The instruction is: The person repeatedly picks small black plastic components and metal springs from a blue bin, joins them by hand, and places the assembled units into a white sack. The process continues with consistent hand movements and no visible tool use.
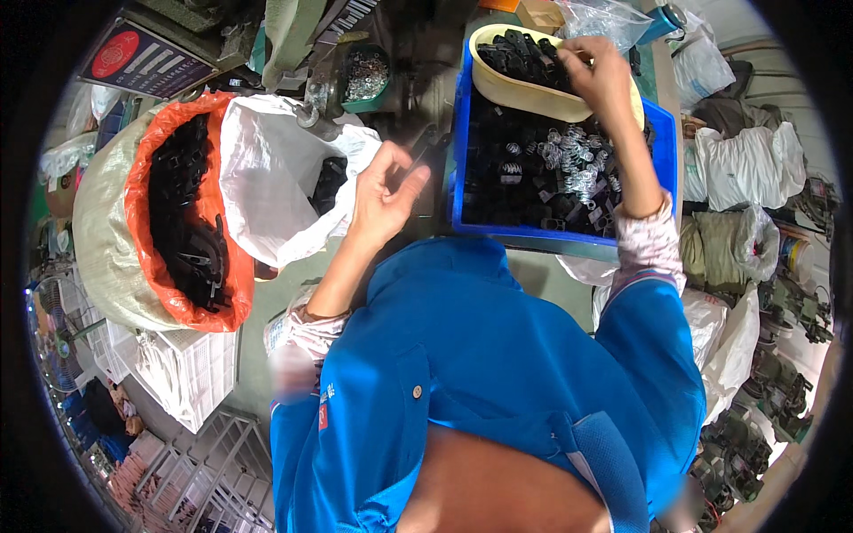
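Note:
My right hand (597,78) reaches over the cream oval tub (569,108). Its fingers are bent together, with the tips at the black parts (522,58) heaped inside; what they pinch is hidden. Beneath the tub, a blue bin (569,233) holds loose silver coil springs (573,164) and more small black parts. My left hand (384,191) is in front of the dark machine area, beside the white sack's mouth. Its fingers are curled, and a thin dark piece (416,163) shows between thumb and forefinger, too small to name.
To the left stand an orange-lined woven sack (142,222) of black parts and an open white sack (275,178). A green dish (366,89) of small metal pieces sits at the back. White crates (191,373) are lower left; bags (746,164) line the right side.

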{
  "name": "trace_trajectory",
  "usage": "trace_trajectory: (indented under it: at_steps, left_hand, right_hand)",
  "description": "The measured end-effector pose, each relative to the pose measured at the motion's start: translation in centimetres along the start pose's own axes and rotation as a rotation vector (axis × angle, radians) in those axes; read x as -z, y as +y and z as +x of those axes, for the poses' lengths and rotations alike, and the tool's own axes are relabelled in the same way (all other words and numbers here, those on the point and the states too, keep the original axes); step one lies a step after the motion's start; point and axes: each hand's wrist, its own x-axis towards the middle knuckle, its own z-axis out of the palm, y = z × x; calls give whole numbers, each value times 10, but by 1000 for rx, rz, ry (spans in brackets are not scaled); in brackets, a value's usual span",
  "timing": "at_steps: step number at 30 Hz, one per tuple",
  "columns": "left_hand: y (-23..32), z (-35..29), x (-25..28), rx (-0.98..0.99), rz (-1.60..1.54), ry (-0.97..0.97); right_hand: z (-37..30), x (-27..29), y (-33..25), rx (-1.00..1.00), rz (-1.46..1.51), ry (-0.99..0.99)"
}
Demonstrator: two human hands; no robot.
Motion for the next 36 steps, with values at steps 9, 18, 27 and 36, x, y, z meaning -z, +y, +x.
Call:
trace_trajectory:
  at_steps: [9, 18, 27, 36]
  left_hand:
    - [5, 1, 25, 75, -160, 55]
    - [3, 9, 69, 17, -166, 106]
    - [-4, -1, 118, -137, 81, 173]
    - [0, 4, 161, -186, 231, 92]
  right_hand:
    - [8, -2, 8, -70, -193, -45]
    - [-34, -50, -126, -308, 1115, -479]
    - [-29, -105, -181, -232, 1197, -650]
    - [-23, -130, -219, -165, 1020, -573]
